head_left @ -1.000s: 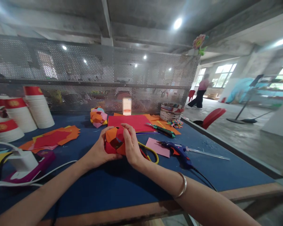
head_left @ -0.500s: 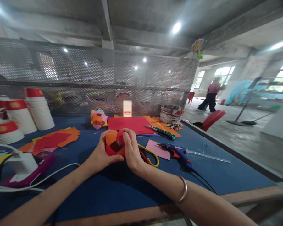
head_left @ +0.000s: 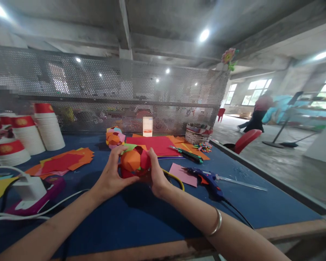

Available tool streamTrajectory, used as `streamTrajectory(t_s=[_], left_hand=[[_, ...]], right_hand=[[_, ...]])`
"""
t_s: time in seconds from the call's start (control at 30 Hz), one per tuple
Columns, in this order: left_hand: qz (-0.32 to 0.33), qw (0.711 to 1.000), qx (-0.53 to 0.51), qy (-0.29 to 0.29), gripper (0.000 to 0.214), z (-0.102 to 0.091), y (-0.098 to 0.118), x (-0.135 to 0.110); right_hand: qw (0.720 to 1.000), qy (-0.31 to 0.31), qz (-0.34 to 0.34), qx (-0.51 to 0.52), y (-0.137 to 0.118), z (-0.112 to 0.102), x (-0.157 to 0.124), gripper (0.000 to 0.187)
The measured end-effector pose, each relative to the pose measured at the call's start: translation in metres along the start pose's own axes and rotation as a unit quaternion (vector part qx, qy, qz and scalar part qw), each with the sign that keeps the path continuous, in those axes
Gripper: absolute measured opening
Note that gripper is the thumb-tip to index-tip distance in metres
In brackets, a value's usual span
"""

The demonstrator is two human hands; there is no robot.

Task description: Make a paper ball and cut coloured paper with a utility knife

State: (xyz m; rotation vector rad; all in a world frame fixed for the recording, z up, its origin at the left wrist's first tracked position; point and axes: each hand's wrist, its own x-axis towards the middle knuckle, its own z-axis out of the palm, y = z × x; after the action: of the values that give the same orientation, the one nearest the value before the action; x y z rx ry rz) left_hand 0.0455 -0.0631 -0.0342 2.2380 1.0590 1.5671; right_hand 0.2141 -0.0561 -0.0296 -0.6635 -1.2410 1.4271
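Between both hands is a paper ball (head_left: 132, 160) of orange, red and green pieces, held just above the blue table. My left hand (head_left: 110, 174) wraps its left side, thumb along the bottom and fingers over the top. On the other side, my right hand (head_left: 158, 174) presses against it with the fingers pointing up; part of the ball is hidden there. Behind it sits another multicoloured paper ball (head_left: 115, 137). Yellow-handled scissors (head_left: 176, 179) lie partly covered by my right hand. To the right, a blue glue gun (head_left: 210, 181) with a clear glue stick rests near a pink paper sheet (head_left: 180, 173).
Red paper (head_left: 163, 145) carries a green utility knife (head_left: 188, 154), near a woven basket (head_left: 198, 133). At left stand paper cup stacks (head_left: 29, 134), cut paper pieces (head_left: 62, 161) and a purple power strip (head_left: 47, 192) with white cables. A perforated screen (head_left: 111, 90) borders the table's back.
The paper ball has been turned, so its open hollow no longer faces me and green shows on top. My right hand has shifted to its side. A person in the background has walked right.
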Motion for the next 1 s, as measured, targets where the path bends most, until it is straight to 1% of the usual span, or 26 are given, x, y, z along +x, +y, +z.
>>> streamTrajectory(t_s=[0.07, 0.1, 0.17, 0.23, 0.3, 0.33, 0.4, 0.47, 0.53, 0.6, 0.67, 0.8, 0.9, 1.0], left_hand=[[0.039, 0.999, 0.032, 0.001, 0.079, -0.005, -0.002, 0.000], [0.048, 0.998, 0.037, 0.002, 0.082, -0.007, -0.002, 0.000], [0.048, 0.998, 0.029, -0.001, 0.087, -0.009, -0.002, 0.000], [0.034, 0.999, 0.011, -0.008, 0.095, -0.009, -0.002, 0.001], [-0.006, 1.000, -0.028, -0.006, 0.107, -0.007, -0.001, 0.001], [-0.045, 0.997, -0.066, 0.001, 0.110, -0.006, 0.000, 0.002], [-0.139, 0.977, -0.158, 0.026, 0.105, -0.005, 0.004, 0.002], [-0.212, 0.949, -0.231, 0.042, 0.094, -0.003, 0.010, 0.002], [-0.252, 0.928, -0.274, 0.032, 0.092, -0.001, 0.017, 0.002], [-0.274, 0.916, -0.293, 0.011, 0.098, 0.001, 0.022, 0.002], [-0.281, 0.914, -0.293, 0.002, 0.102, 0.002, 0.023, 0.001], [-0.265, 0.929, -0.257, 0.005, 0.105, 0.002, 0.018, 0.003], [-0.241, 0.941, -0.238, 0.007, 0.106, -0.001, 0.013, 0.005], [-0.219, 0.950, -0.221, 0.003, 0.103, -0.004, 0.012, 0.006]], right_hand=[[0.996, -0.050, 0.071, 0.032, -0.004, -0.002, 0.001, 0.072], [0.992, -0.065, 0.096, 0.045, -0.006, -0.003, 0.002, 0.070], [0.988, -0.076, 0.113, 0.071, -0.009, -0.005, 0.003, 0.064], [0.988, -0.070, 0.108, 0.089, -0.011, -0.007, 0.005, 0.058], [0.989, -0.055, 0.094, 0.097, -0.010, -0.010, 0.007, 0.055], [0.990, -0.048, 0.087, 0.097, -0.009, -0.011, 0.007, 0.053], [0.992, -0.038, 0.070, 0.093, -0.006, -0.012, 0.007, 0.050], [0.995, -0.029, 0.048, 0.086, -0.004, -0.011, 0.005, 0.050], [0.997, -0.023, 0.023, 0.075, -0.002, -0.009, 0.002, 0.054], [0.998, -0.022, 0.000, 0.061, -0.002, -0.006, -0.001, 0.060], [0.998, -0.026, -0.020, 0.050, -0.003, -0.004, -0.003, 0.063], [0.998, -0.033, -0.040, 0.039, -0.009, -0.002, -0.005, 0.071], [0.999, -0.010, -0.027, 0.036, -0.009, -0.003, -0.004, 0.076], [0.999, 0.031, 0.009, 0.042, -0.008, -0.007, -0.001, 0.077]])
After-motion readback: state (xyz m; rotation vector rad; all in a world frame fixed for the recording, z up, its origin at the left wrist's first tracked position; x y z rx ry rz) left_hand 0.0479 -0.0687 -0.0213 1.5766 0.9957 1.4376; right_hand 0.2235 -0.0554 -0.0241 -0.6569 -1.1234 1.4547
